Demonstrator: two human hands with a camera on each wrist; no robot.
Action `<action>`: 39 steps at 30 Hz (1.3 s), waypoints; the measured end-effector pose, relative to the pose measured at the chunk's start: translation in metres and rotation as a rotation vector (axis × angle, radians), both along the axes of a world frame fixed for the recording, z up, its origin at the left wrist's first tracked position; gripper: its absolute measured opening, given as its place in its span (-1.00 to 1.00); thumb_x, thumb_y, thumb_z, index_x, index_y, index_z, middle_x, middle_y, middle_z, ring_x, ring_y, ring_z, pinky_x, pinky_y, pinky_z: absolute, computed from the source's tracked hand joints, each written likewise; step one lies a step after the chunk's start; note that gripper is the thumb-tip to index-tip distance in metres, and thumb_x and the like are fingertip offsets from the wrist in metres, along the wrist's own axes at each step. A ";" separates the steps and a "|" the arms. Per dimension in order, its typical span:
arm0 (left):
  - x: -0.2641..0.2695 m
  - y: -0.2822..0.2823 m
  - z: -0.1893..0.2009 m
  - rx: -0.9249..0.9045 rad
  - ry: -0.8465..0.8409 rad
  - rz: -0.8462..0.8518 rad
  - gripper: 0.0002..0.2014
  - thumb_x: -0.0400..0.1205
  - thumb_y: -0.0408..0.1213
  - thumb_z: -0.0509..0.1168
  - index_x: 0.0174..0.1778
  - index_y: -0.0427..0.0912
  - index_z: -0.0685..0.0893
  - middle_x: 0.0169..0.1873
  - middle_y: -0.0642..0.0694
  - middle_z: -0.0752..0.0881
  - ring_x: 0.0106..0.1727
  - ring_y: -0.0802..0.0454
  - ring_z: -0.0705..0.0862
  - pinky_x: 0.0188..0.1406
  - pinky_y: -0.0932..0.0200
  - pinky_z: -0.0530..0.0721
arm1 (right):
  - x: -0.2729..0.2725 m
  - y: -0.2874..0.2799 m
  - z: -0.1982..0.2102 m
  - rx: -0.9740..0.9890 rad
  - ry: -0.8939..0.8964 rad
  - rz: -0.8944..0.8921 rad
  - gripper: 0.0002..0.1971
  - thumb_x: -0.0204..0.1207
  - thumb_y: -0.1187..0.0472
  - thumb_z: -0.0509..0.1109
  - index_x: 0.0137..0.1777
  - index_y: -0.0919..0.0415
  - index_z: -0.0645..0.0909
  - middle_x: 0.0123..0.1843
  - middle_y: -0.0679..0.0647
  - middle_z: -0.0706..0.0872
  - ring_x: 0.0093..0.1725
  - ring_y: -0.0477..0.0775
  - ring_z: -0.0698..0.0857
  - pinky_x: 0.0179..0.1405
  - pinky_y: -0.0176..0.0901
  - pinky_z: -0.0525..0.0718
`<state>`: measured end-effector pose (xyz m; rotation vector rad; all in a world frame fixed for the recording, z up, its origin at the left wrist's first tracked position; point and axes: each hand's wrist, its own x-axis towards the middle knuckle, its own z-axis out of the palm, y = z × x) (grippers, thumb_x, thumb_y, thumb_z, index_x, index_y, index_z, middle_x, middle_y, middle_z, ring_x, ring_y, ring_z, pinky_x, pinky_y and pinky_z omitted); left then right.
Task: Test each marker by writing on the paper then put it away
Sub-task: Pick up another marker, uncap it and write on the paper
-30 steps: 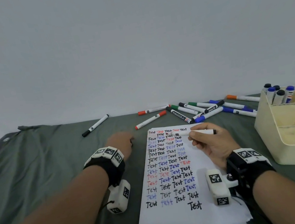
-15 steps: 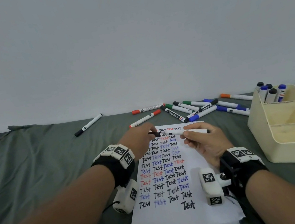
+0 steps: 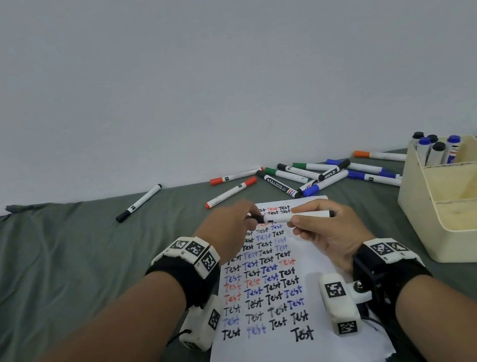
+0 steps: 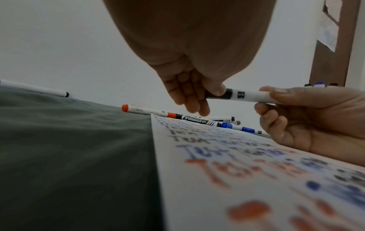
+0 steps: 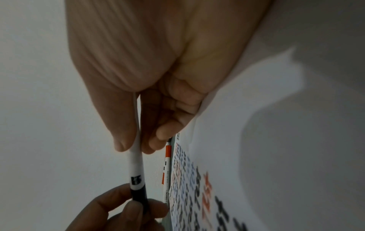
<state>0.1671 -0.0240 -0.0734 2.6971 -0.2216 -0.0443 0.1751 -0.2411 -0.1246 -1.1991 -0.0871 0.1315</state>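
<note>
A white marker with a black cap [image 3: 287, 216] [image 4: 245, 95] [image 5: 136, 175] is held level above the top of the paper [image 3: 314, 266]. My right hand [image 3: 317, 224] [image 5: 136, 140] grips its white barrel. My left hand [image 3: 237, 222] [image 4: 197, 93] pinches the black cap [image 4: 219, 93] [image 5: 139, 195], which sits on the marker. The paper [image 4: 237, 171] is covered with rows of "Test" in black, blue and red. Whether the cap is fully seated I cannot tell.
Several loose markers [image 3: 302, 176] lie behind the paper, and a lone black-capped one [image 3: 139, 203] lies at the back left. A cream organizer [image 3: 464, 218] at the right holds several markers in its far compartment [image 3: 436, 147]. A green cloth [image 3: 57, 274] covers the table.
My left hand came in from the cloth at the left and took hold of the marker's cap end. My right hand kept the marker level above the paper's top.
</note>
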 end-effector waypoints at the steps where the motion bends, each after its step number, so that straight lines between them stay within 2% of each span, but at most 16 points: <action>1: 0.001 -0.001 -0.001 0.027 -0.001 -0.015 -0.85 0.77 -0.24 0.21 0.17 0.04 0.64 -0.09 0.00 0.76 -0.23 0.08 0.65 -0.26 0.13 0.64 | 0.001 0.000 -0.001 -0.006 -0.003 -0.002 -0.89 0.38 0.48 0.64 -0.14 0.31 0.85 -0.11 0.49 0.81 -0.29 0.16 0.76 -0.33 -0.22 0.74; 5: 0.005 -0.002 -0.006 0.114 0.013 -0.040 -0.84 0.79 -0.28 0.16 0.19 0.00 0.59 -0.15 0.02 0.72 -0.25 0.19 0.58 -0.44 0.32 0.42 | 0.003 0.000 -0.001 -0.066 -0.008 0.018 -0.81 0.27 0.32 0.72 -0.11 0.23 0.87 -0.10 0.43 0.84 -0.25 0.15 0.79 -0.28 -0.20 0.75; 7: 0.004 0.000 -0.008 0.131 -0.006 -0.042 -0.84 0.79 -0.28 0.14 0.20 -0.02 0.58 -0.24 0.08 0.66 -0.23 0.15 0.59 -0.40 0.28 0.45 | 0.003 0.000 -0.001 -0.123 -0.020 0.031 -0.72 0.19 0.23 0.75 -0.08 0.18 0.87 -0.11 0.38 0.85 -0.23 0.13 0.81 -0.25 -0.20 0.76; 10: 0.006 0.002 -0.010 0.126 0.001 -0.038 -0.84 0.79 -0.26 0.14 0.23 -0.01 0.56 -0.24 0.09 0.65 -0.20 0.09 0.62 -0.32 0.22 0.52 | 0.003 0.000 -0.001 -0.166 -0.028 0.033 -0.77 0.28 0.28 0.75 -0.07 0.17 0.87 -0.12 0.36 0.86 -0.24 0.11 0.81 -0.24 -0.20 0.76; 13: 0.003 -0.001 -0.011 0.120 -0.037 -0.012 -0.74 0.75 -0.04 0.22 0.34 0.03 0.49 0.00 0.01 0.68 0.00 -0.02 0.67 -0.18 0.22 0.57 | 0.005 0.001 -0.003 -0.200 -0.040 0.024 -0.82 0.36 0.34 0.72 -0.09 0.13 0.87 -0.15 0.35 0.85 -0.29 0.06 0.77 -0.29 -0.24 0.73; 15: 0.001 -0.003 -0.021 0.214 -0.049 0.041 -0.26 0.61 0.29 0.26 0.62 0.00 0.25 0.42 -0.09 0.55 0.40 -0.11 0.54 0.29 -0.02 0.57 | 0.007 0.001 -0.005 -0.202 -0.036 -0.013 -0.82 0.31 0.27 0.72 -0.11 0.10 0.86 -0.18 0.31 0.85 -0.31 0.03 0.73 -0.31 -0.24 0.70; 17: -0.003 -0.004 -0.030 0.337 0.087 0.112 0.10 0.48 0.55 0.14 0.75 -0.04 -0.12 0.71 -0.12 0.15 0.70 -0.16 0.18 0.60 -0.25 0.28 | 0.008 -0.001 -0.006 -0.189 -0.022 -0.062 -0.75 0.20 0.15 0.71 -0.10 0.07 0.84 -0.24 0.22 0.84 -0.32 0.03 0.68 -0.30 -0.18 0.67; 20: -0.005 0.001 -0.041 0.434 0.281 0.130 0.14 0.44 0.64 -0.04 0.75 -0.01 -0.26 0.75 -0.14 -0.25 0.76 -0.16 -0.20 0.68 -0.35 -0.03 | 0.010 -0.002 -0.006 -0.122 0.023 -0.137 -0.72 0.12 0.12 0.72 -0.14 -0.02 0.82 -0.33 0.14 0.76 -0.36 0.07 0.59 -0.32 -0.09 0.59; 24: -0.004 -0.001 -0.049 0.466 0.270 0.144 0.13 0.43 0.65 -0.09 0.76 0.01 -0.26 0.73 -0.25 -0.28 0.75 -0.22 -0.22 0.67 -0.35 -0.06 | 0.010 -0.003 0.005 -0.094 0.036 -0.204 -0.69 0.00 0.11 0.76 -0.23 -0.03 0.82 -0.37 0.11 0.72 -0.41 0.01 0.58 -0.38 -0.13 0.60; 26: -0.002 0.002 -0.050 0.475 0.281 0.143 0.14 0.41 0.67 -0.11 0.75 0.02 -0.28 0.73 -0.26 -0.29 0.75 -0.23 -0.23 0.67 -0.34 -0.07 | 0.008 -0.005 0.019 -0.178 -0.050 -0.191 -0.75 0.11 0.17 0.76 -0.20 0.00 0.85 -0.34 0.05 0.76 -0.39 -0.07 0.63 -0.35 -0.19 0.65; 28: -0.001 0.004 -0.050 0.471 0.287 0.136 0.16 0.37 0.69 -0.14 0.74 0.04 -0.29 0.73 -0.26 -0.30 0.75 -0.22 -0.24 0.68 -0.33 -0.08 | 0.009 -0.011 0.040 -0.302 -0.148 -0.220 -0.85 0.33 0.27 0.68 -0.17 0.03 0.83 -0.23 0.04 0.83 -0.25 -0.07 0.75 -0.14 -0.09 0.80; 30: 0.000 0.006 -0.051 0.469 0.290 0.125 0.17 0.32 0.72 -0.19 0.74 0.08 -0.30 0.73 -0.26 -0.29 0.75 -0.22 -0.24 0.67 -0.33 -0.08 | 0.017 -0.022 0.068 -0.384 -0.225 -0.312 -0.82 0.48 0.32 0.57 -0.01 0.02 0.75 -0.03 0.14 0.85 -0.05 0.06 0.81 0.12 0.19 0.82; 32: 0.001 0.006 -0.051 0.463 0.299 0.118 0.18 0.25 0.74 -0.23 0.73 0.16 -0.31 0.73 -0.25 -0.29 0.75 -0.22 -0.24 0.67 -0.34 -0.09 | 0.025 -0.041 0.101 -0.491 -0.303 -0.447 -0.65 0.57 0.28 0.50 0.26 -0.04 0.54 0.12 0.14 0.79 0.05 0.10 0.81 0.17 0.22 0.79; 35: 0.002 0.008 -0.048 0.459 0.329 0.105 0.23 0.10 0.78 -0.30 0.69 0.27 -0.35 0.73 -0.25 -0.31 0.75 -0.23 -0.26 0.66 -0.36 -0.10 | 0.032 -0.075 0.151 -0.699 -0.439 -0.634 -0.46 0.62 0.23 0.40 0.51 -0.16 0.31 0.05 -0.03 0.71 -0.09 0.03 0.79 -0.08 -0.07 0.78; 37: 0.002 0.008 -0.046 0.467 0.341 0.095 0.26 0.04 0.79 -0.34 0.68 0.29 -0.36 0.72 -0.26 -0.32 0.74 -0.25 -0.27 0.65 -0.36 -0.11 | 0.032 -0.100 0.178 -0.823 -0.528 -0.733 -0.39 0.65 0.24 0.34 0.61 -0.16 0.24 -0.04 -0.09 0.67 -0.17 -0.09 0.73 -0.24 -0.30 0.63; 39: 0.002 0.007 -0.044 0.475 0.337 0.097 0.23 0.09 0.78 -0.33 0.69 0.28 -0.35 0.72 -0.26 -0.32 0.74 -0.25 -0.26 0.66 -0.37 -0.10 | 0.029 -0.124 0.197 -0.936 -0.555 -0.783 -0.38 0.68 0.27 0.29 0.65 -0.19 0.21 0.01 -0.02 0.67 -0.16 -0.06 0.70 -0.25 -0.28 0.58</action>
